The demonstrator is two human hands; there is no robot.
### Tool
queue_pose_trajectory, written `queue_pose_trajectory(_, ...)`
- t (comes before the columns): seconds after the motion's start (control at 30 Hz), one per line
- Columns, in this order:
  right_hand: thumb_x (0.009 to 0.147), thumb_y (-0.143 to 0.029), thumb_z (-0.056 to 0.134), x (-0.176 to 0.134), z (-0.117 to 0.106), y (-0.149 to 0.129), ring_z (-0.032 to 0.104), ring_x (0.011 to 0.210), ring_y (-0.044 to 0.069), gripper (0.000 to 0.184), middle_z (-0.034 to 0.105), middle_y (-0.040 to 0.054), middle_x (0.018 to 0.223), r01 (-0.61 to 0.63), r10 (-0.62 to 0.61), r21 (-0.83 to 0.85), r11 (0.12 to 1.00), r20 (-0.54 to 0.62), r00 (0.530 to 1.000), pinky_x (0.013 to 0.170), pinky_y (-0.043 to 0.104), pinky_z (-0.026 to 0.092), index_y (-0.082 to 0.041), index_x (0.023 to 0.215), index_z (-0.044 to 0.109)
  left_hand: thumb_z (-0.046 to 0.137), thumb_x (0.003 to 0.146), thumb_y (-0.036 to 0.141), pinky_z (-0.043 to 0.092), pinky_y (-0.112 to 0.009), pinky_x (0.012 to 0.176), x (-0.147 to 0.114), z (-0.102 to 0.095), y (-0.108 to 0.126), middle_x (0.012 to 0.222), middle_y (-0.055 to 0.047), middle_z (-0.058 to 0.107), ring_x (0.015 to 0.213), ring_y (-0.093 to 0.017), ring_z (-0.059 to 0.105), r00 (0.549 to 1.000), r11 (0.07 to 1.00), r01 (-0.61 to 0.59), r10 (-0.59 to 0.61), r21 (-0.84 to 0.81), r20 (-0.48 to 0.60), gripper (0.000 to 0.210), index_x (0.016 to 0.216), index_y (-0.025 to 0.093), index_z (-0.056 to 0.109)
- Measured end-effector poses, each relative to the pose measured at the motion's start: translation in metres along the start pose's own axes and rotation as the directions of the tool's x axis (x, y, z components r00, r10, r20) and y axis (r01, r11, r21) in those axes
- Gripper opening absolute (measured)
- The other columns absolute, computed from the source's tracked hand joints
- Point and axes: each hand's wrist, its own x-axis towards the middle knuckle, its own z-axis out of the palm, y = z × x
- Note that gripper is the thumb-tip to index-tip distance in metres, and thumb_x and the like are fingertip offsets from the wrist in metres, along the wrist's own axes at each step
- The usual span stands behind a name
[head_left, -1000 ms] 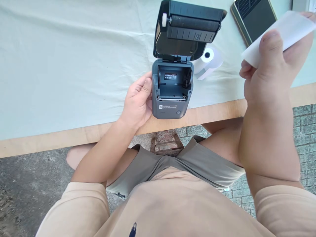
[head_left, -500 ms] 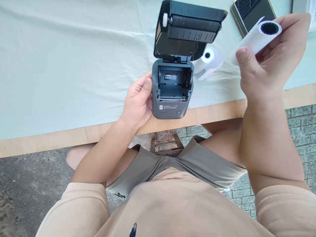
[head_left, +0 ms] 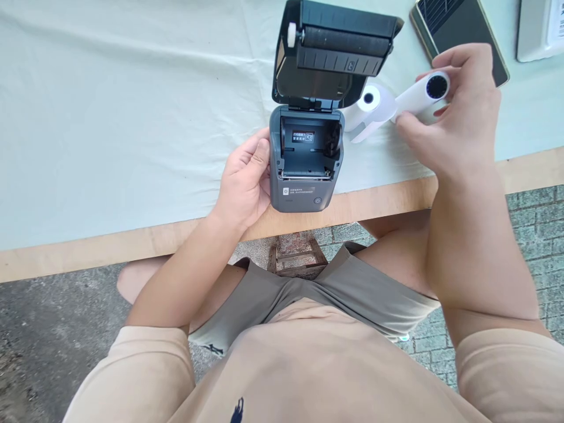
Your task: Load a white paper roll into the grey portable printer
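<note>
My left hand (head_left: 244, 182) is closed around the left side of a dark grey portable label printer (head_left: 304, 194), near the table's front edge. The printer's lid (head_left: 326, 64) stands raised, with a black roller and a white gear on it. Its paper bay (head_left: 308, 153) holds no roll. To the right, a white paper roll (head_left: 414, 98) with a black core lies low at the cloth. Around it, my right hand (head_left: 458, 117) has its fingers loosely spread, thumb close to the near side. Between printer and hand sits another white roll (head_left: 369, 98), its loose end partly unwound.
Pale cloth (head_left: 132, 117) covers the table, with a bare wooden edge (head_left: 88, 247) at the front. A dark phone-like device (head_left: 467, 35) lies behind my right hand. At the upper right corner is a white object (head_left: 540, 35) with print. A wooden stool (head_left: 297, 258) shows below.
My right hand has moved left and down with the black-cored roll, lowering it towards the cloth beside the other roll, and its fingers have loosened. The left hand and printer stay nearly still.
</note>
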Motion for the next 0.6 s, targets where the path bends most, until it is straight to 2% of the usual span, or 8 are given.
queue_pose_trajectory(0.07, 0.07, -0.025, 0.056, 0.001, 0.0, 0.003, 0.057, 0.105, 0.02, 0.047, 0.059, 0.0079, 0.115, 0.174, -0.174, -0.002, 0.985, -0.118, 0.978, 0.081, 0.035, 0.042, -0.021, 0.118, 0.052, 0.043, 0.099, 0.034, 0.06, -0.04, 0.097, 0.001, 0.0, -0.001, 0.107, -0.003, 0.074, 0.105, -0.021, 0.072, 1.0, 1.0, -0.004, 0.003, -0.012, -0.006, 0.029, 0.104, 0.021, 0.069)
queue_pose_trajectory(0.13, 0.078, -0.035, 0.049, 0.004, 0.002, 0.003, 0.057, 0.102, 0.024, 0.038, 0.058, 0.011, 0.107, 0.385, -0.388, -0.072, 0.92, -0.299, 0.872, 0.083, 0.039, 0.041, -0.018, 0.11, 0.057, 0.045, 0.099, 0.034, 0.061, -0.035, 0.093, 0.001, -0.001, -0.003, 0.103, -0.002, 0.074, 0.099, -0.018, 0.073, 1.0, 0.999, -0.015, 0.015, -0.034, -0.011, 0.028, 0.101, 0.021, 0.07)
queue_pose_trajectory(0.17, 0.08, -0.04, 0.046, 0.004, 0.005, 0.002, 0.057, 0.099, 0.025, 0.038, 0.058, 0.0116, 0.101, 0.449, -0.464, -0.129, 0.884, -0.353, 0.812, 0.083, 0.041, 0.04, -0.017, 0.107, 0.059, 0.047, 0.098, 0.034, 0.062, -0.033, 0.091, 0.001, -0.002, -0.004, 0.101, -0.001, 0.074, 0.096, -0.017, 0.073, 1.0, 0.999, -0.024, 0.024, -0.043, -0.018, 0.028, 0.099, 0.021, 0.071)
queue_pose_trajectory(0.2, 0.081, -0.044, 0.045, 0.005, 0.009, 0.0, 0.057, 0.098, 0.026, 0.039, 0.059, 0.0115, 0.098, 0.47, -0.503, -0.181, 0.864, -0.367, 0.782, 0.084, 0.042, 0.038, -0.017, 0.106, 0.06, 0.047, 0.098, 0.035, 0.061, -0.032, 0.091, 0.001, -0.002, -0.004, 0.1, -0.001, 0.074, 0.096, -0.016, 0.073, 0.999, 0.998, -0.031, 0.03, -0.046, -0.024, 0.027, 0.099, 0.021, 0.071)
queue_pose_trajectory(0.23, 0.08, -0.047, 0.047, 0.005, 0.013, -0.003, 0.057, 0.1, 0.027, 0.041, 0.06, 0.0108, 0.097, 0.45, -0.501, -0.222, 0.865, -0.347, 0.793, 0.085, 0.044, 0.036, -0.019, 0.106, 0.061, 0.048, 0.098, 0.035, 0.061, -0.033, 0.091, 0.001, -0.002, -0.004, 0.101, -0.001, 0.074, 0.097, -0.017, 0.073, 0.999, 0.999, -0.029, 0.027, -0.044, -0.028, 0.027, 0.099, 0.021, 0.071)
queue_pose_trajectory(0.33, 0.075, -0.054, 0.056, 0.003, 0.025, -0.015, 0.055, 0.111, 0.03, 0.042, 0.064, 0.0078, 0.093, 0.34, -0.408, -0.297, 0.892, -0.206, 0.89, 0.09, 0.048, 0.028, -0.025, 0.105, 0.061, 0.047, 0.098, 0.035, 0.06, -0.037, 0.095, 0.001, -0.002, -0.003, 0.107, -0.003, 0.074, 0.105, -0.02, 0.072, 0.999, 1.0, 0.007, -0.007, -0.018, -0.032, 0.027, 0.106, 0.022, 0.07)
queue_pose_trajectory(0.4, 0.076, -0.056, 0.056, 0.001, 0.03, -0.022, 0.055, 0.115, 0.029, 0.039, 0.066, 0.0068, 0.089, 0.29, -0.34, -0.32, 0.902, -0.11, 0.934, 0.092, 0.05, 0.025, -0.026, 0.101, 0.063, 0.048, 0.098, 0.035, 0.06, -0.035, 0.094, 0.001, -0.002, -0.003, 0.106, -0.002, 0.074, 0.104, -0.019, 0.072, 0.999, 1.0, 0.012, -0.012, -0.006, -0.041, 0.026, 0.104, 0.023, 0.07)
queue_pose_trajectory(0.6, 0.079, -0.051, 0.058, -0.001, 0.026, -0.03, 0.055, 0.113, 0.025, 0.034, 0.068, 0.0073, 0.095, 0.207, -0.227, -0.334, 0.92, -0.024, 0.974, 0.095, 0.052, 0.025, -0.025, 0.099, 0.063, 0.048, 0.098, 0.031, 0.061, -0.024, 0.077, 0.001, -0.001, -0.002, 0.093, 0.002, 0.074, 0.085, -0.012, 0.072, 0.998, 0.999, -0.02, 0.019, -0.026, -0.06, 0.025, 0.096, 0.023, 0.072)
